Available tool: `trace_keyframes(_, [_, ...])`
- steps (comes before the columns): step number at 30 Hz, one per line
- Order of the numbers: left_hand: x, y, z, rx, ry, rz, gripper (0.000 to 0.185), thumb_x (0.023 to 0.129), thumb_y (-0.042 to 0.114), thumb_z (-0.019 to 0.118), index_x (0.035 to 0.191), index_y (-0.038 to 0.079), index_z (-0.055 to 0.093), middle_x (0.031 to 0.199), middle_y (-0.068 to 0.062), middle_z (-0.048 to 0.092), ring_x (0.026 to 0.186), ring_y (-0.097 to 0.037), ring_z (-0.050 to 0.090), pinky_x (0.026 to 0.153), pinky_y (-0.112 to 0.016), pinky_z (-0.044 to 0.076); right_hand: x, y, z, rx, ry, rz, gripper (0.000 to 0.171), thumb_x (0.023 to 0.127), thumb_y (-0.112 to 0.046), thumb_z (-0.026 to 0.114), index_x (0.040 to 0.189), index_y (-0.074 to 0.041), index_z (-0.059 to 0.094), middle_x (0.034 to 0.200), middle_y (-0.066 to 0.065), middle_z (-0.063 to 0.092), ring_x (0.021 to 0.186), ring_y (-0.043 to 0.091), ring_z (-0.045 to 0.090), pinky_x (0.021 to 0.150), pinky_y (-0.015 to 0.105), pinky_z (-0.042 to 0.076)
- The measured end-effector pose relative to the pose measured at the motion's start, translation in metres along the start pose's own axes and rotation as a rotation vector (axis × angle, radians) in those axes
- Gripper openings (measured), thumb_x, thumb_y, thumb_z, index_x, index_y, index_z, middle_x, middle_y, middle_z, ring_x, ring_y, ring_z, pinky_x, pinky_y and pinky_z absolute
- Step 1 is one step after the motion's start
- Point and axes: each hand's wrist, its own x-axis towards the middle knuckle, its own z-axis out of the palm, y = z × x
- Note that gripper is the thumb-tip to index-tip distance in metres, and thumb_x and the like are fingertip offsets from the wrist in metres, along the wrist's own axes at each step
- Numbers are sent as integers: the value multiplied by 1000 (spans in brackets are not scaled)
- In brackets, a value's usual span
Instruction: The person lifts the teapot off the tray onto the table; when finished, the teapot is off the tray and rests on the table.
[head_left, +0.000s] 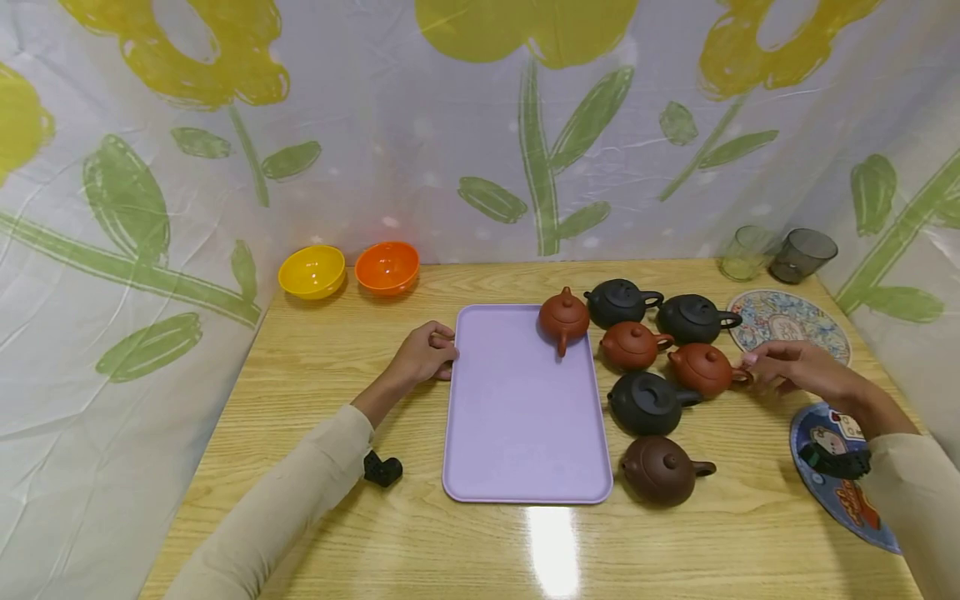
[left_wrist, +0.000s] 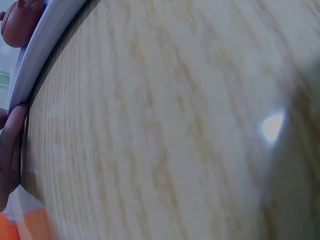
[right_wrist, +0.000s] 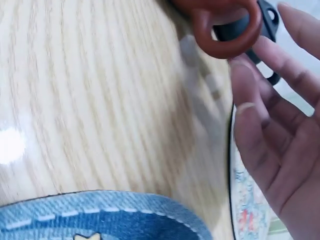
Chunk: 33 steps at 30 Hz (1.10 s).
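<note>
i see my left hand (head_left: 426, 354) resting at the left edge of the lilac tray (head_left: 517, 417). its fingers (left_wrist: 9, 150) are curled lightly against the rim, holding the tray in place on the worktop (head_left: 315, 367). my right hand (head_left: 787, 367) is beside the red-brown teapot (head_left: 703, 369) that stands right of the tray, among the other pots. the fingers (right_wrist: 250, 125) are loose and spread, the tips just at the loop handle (right_wrist: 225, 30), and they have hold of nothing yet.

one red teapot (head_left: 564, 318) stands already on the far right corner of the tray, with its spout pointing to me. the others are on the worktop: two black ones (head_left: 621, 302) at the back, a small red one (head_left: 633, 345), a black one (head_left: 649, 403) and a dark brown one (head_left: 663, 470) nearer to me.

i think the danger is the crowding. the teapot at my right hand touches or nearly touches the black pot beside it, so a careless lift could knock that neighbour or shake a lid loose. the handle is a thin loop, and if i pinch it with only two fingertips the pot may swing and tilt. the tray is smooth, so it could slide if my left hand relaxes.
</note>
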Motion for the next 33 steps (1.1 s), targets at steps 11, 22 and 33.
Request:
trace_keyframes(11, [1,-1,-1,21,2,12,35,93,6,66,126,1,55,103,-13,60,76,-16,64,63,-29,63,-8,-43,3,-76,139,-33,43,105,-38,52,123,1,60,94,0,65,82,18,63,69,30,57])
trace_keyframes(22, [0,-1,-1,20,3,3,36,94,6,66,127,2,54,107,-15,61,77,-16,64,64,-29,63,11,-123,37,-111,101,-143,39,100,-40,60,113,-4,67,91,14,69,79,24,65,64,35,53])
trace_keyframes(33, [0,-1,0,3,3,5,35,93,6,67,126,3,55,106,-14,61,79,-17,64,65,-30,64,57,-180,77,-115,3,-167,42,96,-47,64,106,-7,71,96,15,68,84,28,63,68,38,56])
